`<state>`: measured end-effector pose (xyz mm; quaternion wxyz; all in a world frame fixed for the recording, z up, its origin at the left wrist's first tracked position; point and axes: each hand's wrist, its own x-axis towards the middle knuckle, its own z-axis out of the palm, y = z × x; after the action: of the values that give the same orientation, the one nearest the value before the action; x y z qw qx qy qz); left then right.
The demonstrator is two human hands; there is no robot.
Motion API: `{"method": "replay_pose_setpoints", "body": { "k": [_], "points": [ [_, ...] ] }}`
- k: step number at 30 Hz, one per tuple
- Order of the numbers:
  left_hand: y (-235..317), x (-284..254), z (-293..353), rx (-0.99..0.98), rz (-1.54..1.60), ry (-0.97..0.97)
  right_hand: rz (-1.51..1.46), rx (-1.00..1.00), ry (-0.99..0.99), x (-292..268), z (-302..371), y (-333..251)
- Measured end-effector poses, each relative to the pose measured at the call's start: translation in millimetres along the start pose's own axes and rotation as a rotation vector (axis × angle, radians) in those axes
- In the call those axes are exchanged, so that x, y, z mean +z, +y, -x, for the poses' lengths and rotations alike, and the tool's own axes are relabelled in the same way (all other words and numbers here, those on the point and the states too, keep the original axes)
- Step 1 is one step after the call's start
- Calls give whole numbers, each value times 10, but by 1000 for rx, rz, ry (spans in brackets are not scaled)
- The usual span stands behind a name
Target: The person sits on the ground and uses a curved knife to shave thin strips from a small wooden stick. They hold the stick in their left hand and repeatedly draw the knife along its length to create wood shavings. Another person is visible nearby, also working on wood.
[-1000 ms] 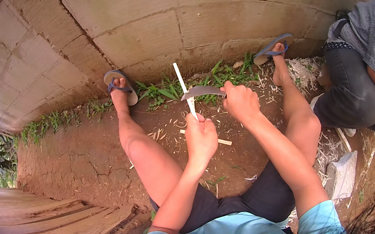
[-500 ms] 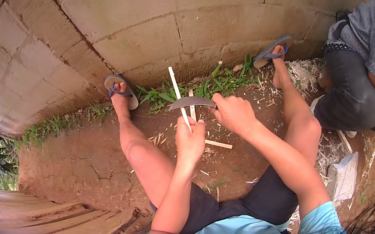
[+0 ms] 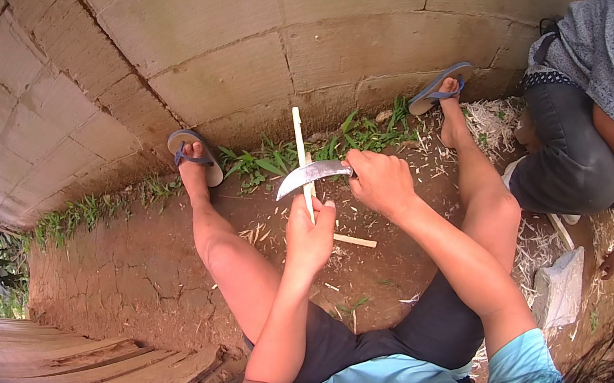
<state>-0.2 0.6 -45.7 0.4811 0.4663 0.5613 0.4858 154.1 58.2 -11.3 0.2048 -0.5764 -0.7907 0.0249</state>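
My left hand [image 3: 310, 231] grips the lower end of a thin pale wooden stick [image 3: 299, 132], which stands out away from me toward the wall. A curved knife [image 3: 312, 174] is in my right hand [image 3: 383, 183], its handle mostly hidden by the closed fingers. The blade points left and lies across the stick just beyond my left fingers. On the dirt past my hands is another pale wooden strip [image 3: 356, 241], partly covered by my left hand.
A block wall [image 3: 223, 76] rises ahead, with grass [image 3: 265, 162] along its foot. Pale shavings [image 3: 494, 119] litter the ground. At right a person [image 3: 570, 139] crouches near a whitish stone block [image 3: 560, 287]. Wooden planks [image 3: 87, 382] lie at lower left.
The blade has turned so its flat face catches light. The stick has swung from tilted left to nearly straight ahead. The person at right has shifted their hands.
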Motion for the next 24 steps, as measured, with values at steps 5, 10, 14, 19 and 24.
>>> {"method": "replay_pose_setpoints", "body": {
  "k": [5, 10, 14, 19, 24],
  "points": [
    [8, -36, -12, -56, 48, -23, -127, -64, -1, 59, 9, 75],
    [85, -11, 52, -23, -45, -66, -198, 154, -57, 71, -73, 97],
    [120, 20, 129, -17, -157, -110, -23, 252, -94, 85, -125, 201],
    [280, 51, 277, -13, -301, -165, 35, 219, -5, 40, -219, 429],
    [364, 465, 893, 204, -384, -715, -128, 794, 131, -151, -473, 1112]
  ]
}}
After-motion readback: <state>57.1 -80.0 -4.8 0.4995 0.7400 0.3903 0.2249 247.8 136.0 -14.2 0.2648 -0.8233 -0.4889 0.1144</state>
